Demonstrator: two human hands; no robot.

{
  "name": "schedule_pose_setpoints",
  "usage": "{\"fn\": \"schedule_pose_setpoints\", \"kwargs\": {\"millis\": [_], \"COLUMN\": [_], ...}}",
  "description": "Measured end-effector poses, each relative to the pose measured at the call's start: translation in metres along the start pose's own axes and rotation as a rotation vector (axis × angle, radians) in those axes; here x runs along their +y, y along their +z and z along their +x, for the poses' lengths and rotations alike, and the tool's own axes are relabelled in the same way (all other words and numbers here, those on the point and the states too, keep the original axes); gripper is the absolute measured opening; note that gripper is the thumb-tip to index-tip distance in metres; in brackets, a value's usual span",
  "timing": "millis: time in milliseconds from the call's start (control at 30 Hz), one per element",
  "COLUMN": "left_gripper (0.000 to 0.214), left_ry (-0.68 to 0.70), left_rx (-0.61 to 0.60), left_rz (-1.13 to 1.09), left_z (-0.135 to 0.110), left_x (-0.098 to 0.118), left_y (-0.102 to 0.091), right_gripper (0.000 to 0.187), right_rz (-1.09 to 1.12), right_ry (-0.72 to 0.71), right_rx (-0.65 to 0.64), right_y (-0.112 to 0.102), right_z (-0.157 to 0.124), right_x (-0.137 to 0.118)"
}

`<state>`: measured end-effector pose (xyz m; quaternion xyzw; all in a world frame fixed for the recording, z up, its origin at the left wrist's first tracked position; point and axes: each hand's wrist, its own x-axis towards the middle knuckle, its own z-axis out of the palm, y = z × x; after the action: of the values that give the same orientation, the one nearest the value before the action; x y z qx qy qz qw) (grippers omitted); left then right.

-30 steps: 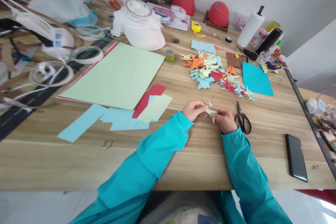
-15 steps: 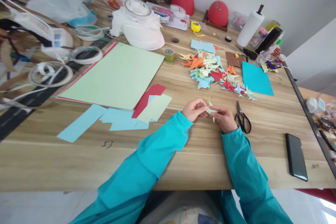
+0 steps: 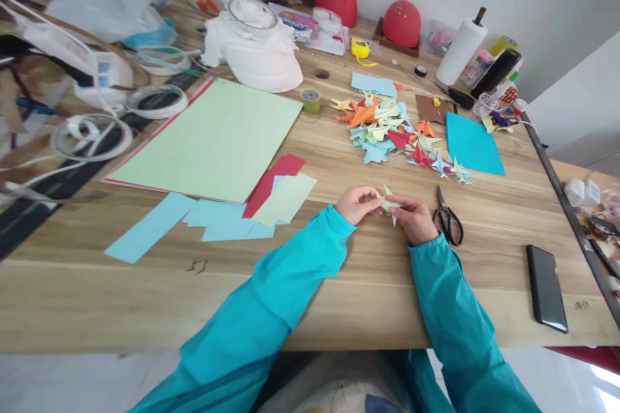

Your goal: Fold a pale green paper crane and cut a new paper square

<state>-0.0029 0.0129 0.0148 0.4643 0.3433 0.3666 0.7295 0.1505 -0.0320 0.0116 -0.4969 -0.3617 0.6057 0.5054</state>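
Observation:
Between my hands is a pale green origami crane (image 3: 389, 204), its thin points sticking out above and below the fingers. My left hand (image 3: 359, 204) pinches its left side, and my right hand (image 3: 413, 216) grips its right side between thumb and fingers. The fingers cover part of the folds. Just right of my right hand lies a pair of black-handled scissors (image 3: 448, 219), blades pointing away from me. Beyond my hands is a heap of folded paper cranes (image 3: 382, 126) in orange, red, green, blue and yellow.
Light blue strips (image 3: 150, 226) and a pale green piece (image 3: 285, 199) lie left of my hands. Behind them is a stack of large green sheets (image 3: 213, 142). A thread spool (image 3: 310, 101), turquoise paper (image 3: 472, 143) and a phone (image 3: 547, 288) also rest on the table.
My left hand's fingers have shifted very slightly on the pale green crane. The right hand's hold looks the same, and the view has moved a touch.

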Motion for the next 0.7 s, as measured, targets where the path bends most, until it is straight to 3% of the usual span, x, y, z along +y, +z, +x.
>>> {"fn": "schedule_pose_setpoints", "kwargs": {"millis": [233,700], "left_gripper": [0.031,0.032], "left_ry": [0.036,0.051], "left_rx": [0.102,0.105], "left_rz": [0.047,0.046], "left_z": [0.0012,0.0012], "left_x": [-0.0055,-0.0057], "left_y": [0.0021,0.0016], "right_gripper": [0.029,0.032], "right_rz": [0.004,-0.143], "right_ry": [-0.02,-0.053], "right_rx": [-0.007,0.003], "right_y": [0.0016,0.0031], "right_z": [-0.0004,-0.0017], "right_x": [-0.0001,-0.0032]}}
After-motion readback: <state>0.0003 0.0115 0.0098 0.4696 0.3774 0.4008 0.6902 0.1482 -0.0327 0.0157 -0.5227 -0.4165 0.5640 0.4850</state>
